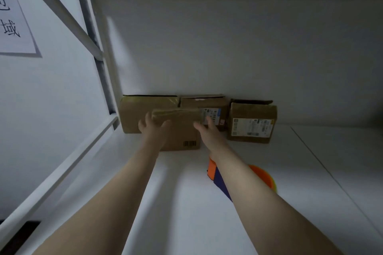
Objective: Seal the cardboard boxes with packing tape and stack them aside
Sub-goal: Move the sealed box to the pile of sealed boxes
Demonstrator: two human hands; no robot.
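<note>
L hand (152, 128), R hand (207, 130), box (180, 135) btwn

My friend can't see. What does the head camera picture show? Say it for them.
A left hand and a right hand touch the sides of a cardboard box on a white table. Three more boxes stand behind it against the wall, and an orange tape dispenser lies under the right forearm.

One box (180, 132) sits between the fingers of my left hand (151, 128) and right hand (207, 130). A second box (134, 109) and third box (213, 107) stand just behind my fingertips, and a fourth box (251, 122) is right of them.
</note>
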